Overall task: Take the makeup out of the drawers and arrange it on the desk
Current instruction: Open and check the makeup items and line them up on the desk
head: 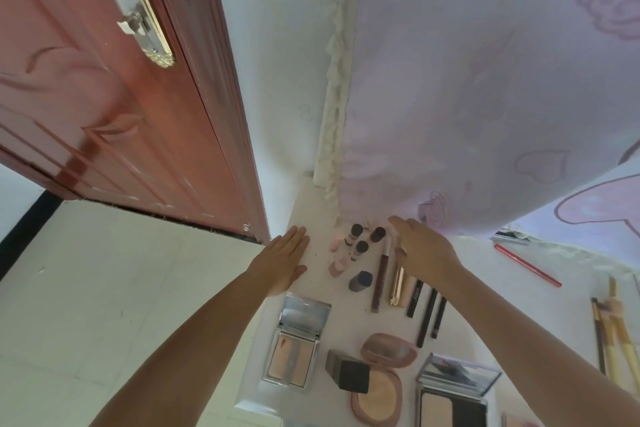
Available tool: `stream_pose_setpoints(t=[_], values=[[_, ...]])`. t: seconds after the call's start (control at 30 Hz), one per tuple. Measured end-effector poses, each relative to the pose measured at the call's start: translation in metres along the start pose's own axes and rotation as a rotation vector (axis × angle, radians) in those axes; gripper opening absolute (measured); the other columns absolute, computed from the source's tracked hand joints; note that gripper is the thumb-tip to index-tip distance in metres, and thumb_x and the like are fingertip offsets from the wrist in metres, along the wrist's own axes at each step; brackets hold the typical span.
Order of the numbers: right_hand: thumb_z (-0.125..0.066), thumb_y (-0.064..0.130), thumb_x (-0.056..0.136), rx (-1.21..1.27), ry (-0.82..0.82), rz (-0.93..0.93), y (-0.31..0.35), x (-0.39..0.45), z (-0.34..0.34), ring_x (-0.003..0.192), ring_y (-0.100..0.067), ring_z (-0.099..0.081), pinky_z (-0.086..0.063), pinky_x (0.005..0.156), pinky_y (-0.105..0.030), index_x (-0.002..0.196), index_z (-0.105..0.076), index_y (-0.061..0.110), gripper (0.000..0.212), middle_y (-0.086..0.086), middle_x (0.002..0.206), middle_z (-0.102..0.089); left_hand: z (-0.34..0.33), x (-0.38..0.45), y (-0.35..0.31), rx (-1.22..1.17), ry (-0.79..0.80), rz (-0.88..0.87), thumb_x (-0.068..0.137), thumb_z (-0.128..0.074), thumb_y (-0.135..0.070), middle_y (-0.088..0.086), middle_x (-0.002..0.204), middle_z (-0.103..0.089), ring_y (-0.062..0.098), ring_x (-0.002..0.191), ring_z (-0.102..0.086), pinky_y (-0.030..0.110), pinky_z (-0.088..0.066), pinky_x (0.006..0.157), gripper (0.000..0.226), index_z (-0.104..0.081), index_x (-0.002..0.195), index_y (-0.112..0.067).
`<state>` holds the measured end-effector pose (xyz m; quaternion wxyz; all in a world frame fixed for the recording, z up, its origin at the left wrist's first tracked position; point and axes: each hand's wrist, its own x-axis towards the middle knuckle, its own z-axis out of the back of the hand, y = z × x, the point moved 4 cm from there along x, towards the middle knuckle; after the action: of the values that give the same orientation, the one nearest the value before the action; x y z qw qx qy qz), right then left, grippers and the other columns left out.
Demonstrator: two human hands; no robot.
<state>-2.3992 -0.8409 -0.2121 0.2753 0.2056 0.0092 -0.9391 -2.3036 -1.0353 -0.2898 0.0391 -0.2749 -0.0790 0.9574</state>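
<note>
Makeup lies spread on the white desk (311,211). Three small dark-capped bottles (360,248) and pale pink bottles (337,263) stand near the far edge. A dark lip gloss tube (381,274), a gold tube (397,282) and dark pencils (427,315) lie in a row. Open compacts sit nearer me: a silver palette (294,354), a round pink compact (379,395) and a second silver palette (450,399). My left hand (285,260) rests flat on the desk's left edge, fingers straight. My right hand (422,250) hovers over the tubes with fingers spread, holding nothing.
A red-brown door (121,114) stands open at the left above a pale tiled floor (104,288). A lilac printed curtain (485,97) hangs over the desk's back. A red pencil (526,265) and several yellow-handled brushes (616,333) lie at the right.
</note>
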Motion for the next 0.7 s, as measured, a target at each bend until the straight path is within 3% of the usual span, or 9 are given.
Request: stream_pose_setpoints(t=[0.1, 0.2, 0.33, 0.4, 0.47, 0.5, 0.63, 0.7], values=[[-0.044, 0.019, 0.093, 0.068, -0.020, -0.066, -0.024, -0.020, -0.003, 0.110, -0.020, -0.055, -0.048, 0.089, -0.031, 0.136, -0.037, 0.019, 0.043, -0.002, 0.129, -0.050, 0.014, -0.003, -0.005, 0.008, -0.085, 0.049, 0.094, 0.002, -0.046, 0.009, 0.153, 0.019, 0.023, 0.145, 0.011, 0.029, 0.005, 0.118, 0.067, 0.009, 0.145, -0.005], [-0.043, 0.022, 0.094, 0.089, -0.009, -0.142, -0.061, -0.041, -0.013, 0.112, -0.019, -0.055, -0.045, 0.091, -0.029, 0.133, -0.042, 0.019, 0.039, -0.001, 0.126, -0.053, 0.041, -0.006, -0.023, -0.007, -0.255, 0.026, 0.064, 0.030, -0.057, 0.010, 0.155, 0.012, 0.024, 0.145, 0.010, 0.027, 0.007, 0.115, 0.100, 0.005, 0.145, -0.005], [-0.045, 0.022, 0.093, 0.161, -0.031, -0.308, -0.137, -0.067, -0.030, 0.117, -0.019, -0.053, -0.041, 0.097, -0.029, 0.128, -0.050, 0.015, 0.035, -0.002, 0.125, -0.056, 0.080, -0.008, -0.080, 0.016, -0.354, -0.050, 0.066, 0.038, -0.057, 0.004, 0.153, 0.011, 0.015, 0.137, 0.019, 0.024, 0.012, 0.109, 0.102, 0.001, 0.146, -0.005], [-0.043, 0.020, 0.094, 0.149, -0.080, -0.374, -0.173, -0.074, -0.036, 0.120, -0.023, -0.049, -0.039, 0.098, -0.031, 0.128, -0.048, 0.011, 0.036, -0.008, 0.127, -0.054, 0.096, -0.005, -0.120, 0.064, -0.380, -0.103, 0.078, 0.024, -0.050, 0.009, 0.155, 0.000, 0.021, 0.143, 0.006, 0.025, 0.007, 0.111, 0.088, -0.006, 0.146, -0.003], [-0.042, 0.017, 0.094, 0.155, -0.125, -0.438, -0.204, -0.078, -0.042, 0.120, -0.030, -0.045, -0.040, 0.097, -0.037, 0.129, -0.044, 0.004, 0.037, -0.015, 0.128, -0.050, 0.108, -0.003, -0.167, 0.113, -0.445, -0.169, 0.086, -0.004, -0.036, 0.016, 0.150, -0.027, 0.030, 0.140, -0.025, 0.031, -0.013, 0.113, 0.071, -0.029, 0.140, 0.002], [-0.041, 0.017, 0.094, 0.153, -0.132, -0.467, -0.219, -0.080, -0.046, 0.119, -0.031, -0.044, -0.041, 0.096, -0.037, 0.129, -0.041, 0.003, 0.038, -0.016, 0.127, -0.048, 0.107, 0.003, -0.189, 0.143, -0.472, -0.197, 0.088, -0.012, -0.031, 0.015, 0.147, -0.033, 0.029, 0.138, -0.031, 0.032, -0.018, 0.112, 0.064, -0.036, 0.138, 0.001], [-0.038, 0.018, 0.095, 0.116, -0.082, -0.515, -0.252, -0.081, -0.060, 0.114, -0.027, -0.046, -0.044, 0.089, -0.033, 0.123, -0.045, 0.005, 0.032, -0.012, 0.121, -0.048, 0.107, 0.013, -0.260, 0.132, -0.460, -0.250, 0.093, -0.026, -0.024, 0.008, 0.147, -0.037, 0.024, 0.137, -0.034, 0.032, -0.027, 0.112, 0.051, -0.040, 0.137, -0.003], [-0.037, 0.014, 0.094, 0.106, -0.063, -0.474, -0.260, -0.083, -0.062, 0.112, -0.025, -0.048, -0.043, 0.087, -0.031, 0.119, -0.048, 0.006, 0.028, -0.010, 0.119, -0.049, 0.092, 0.023, -0.284, 0.120, -0.289, -0.211, 0.100, -0.025, -0.024, 0.005, 0.157, -0.007, 0.019, 0.146, -0.004, 0.032, -0.002, 0.118, 0.051, -0.013, 0.147, -0.007]])
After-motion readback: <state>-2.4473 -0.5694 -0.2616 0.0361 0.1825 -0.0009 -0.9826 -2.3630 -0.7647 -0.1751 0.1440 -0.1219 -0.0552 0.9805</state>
